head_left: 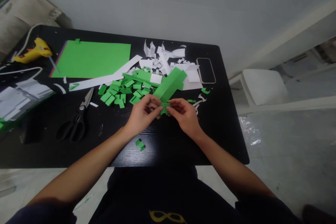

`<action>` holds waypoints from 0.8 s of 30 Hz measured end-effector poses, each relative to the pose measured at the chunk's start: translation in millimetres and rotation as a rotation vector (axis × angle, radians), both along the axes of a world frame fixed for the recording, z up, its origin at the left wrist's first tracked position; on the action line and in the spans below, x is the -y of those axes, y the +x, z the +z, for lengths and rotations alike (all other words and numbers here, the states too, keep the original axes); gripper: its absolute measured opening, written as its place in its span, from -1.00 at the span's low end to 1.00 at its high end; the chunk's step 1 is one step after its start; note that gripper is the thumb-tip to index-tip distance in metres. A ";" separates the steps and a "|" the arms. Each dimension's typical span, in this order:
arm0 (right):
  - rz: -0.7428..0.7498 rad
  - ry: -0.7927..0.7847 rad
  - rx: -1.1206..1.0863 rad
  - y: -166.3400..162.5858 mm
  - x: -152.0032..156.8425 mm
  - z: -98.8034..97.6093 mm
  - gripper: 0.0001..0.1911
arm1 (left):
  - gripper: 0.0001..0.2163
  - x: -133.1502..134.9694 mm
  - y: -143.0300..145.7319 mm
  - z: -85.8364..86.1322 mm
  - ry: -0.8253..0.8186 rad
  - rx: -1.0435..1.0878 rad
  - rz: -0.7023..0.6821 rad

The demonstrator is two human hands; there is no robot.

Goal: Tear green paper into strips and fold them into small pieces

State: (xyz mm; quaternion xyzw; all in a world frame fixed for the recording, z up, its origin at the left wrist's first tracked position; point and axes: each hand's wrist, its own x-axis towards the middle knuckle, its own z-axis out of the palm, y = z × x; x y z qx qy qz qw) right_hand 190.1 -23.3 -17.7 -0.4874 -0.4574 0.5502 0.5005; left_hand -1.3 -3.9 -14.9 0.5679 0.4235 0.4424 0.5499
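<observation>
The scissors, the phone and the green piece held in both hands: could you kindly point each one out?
Scissors (81, 112): head view, on the black handles just below the pivot.
Phone (206, 70): head view, mid-screen.
Green piece (164, 107): head view, its exposed middle.

phone (206, 70) left of white seat (259, 87)

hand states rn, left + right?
Left hand: closed, thumb and fingers pinching a small folded green paper piece.
Right hand: closed, pinching the other side of the same piece.
</observation>
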 end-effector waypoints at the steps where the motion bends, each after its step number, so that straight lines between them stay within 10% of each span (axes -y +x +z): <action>1: -0.003 -0.006 -0.007 -0.2 0.1 0.5 -0.60 | -0.78 -0.2 0.1 -0.3 0.008 -0.007 0.005; 24: 0.098 -0.206 -0.236 2.3 -2.8 1.2 -0.56 | -0.77 -5.9 -0.8 15.8 -0.098 0.036 -0.163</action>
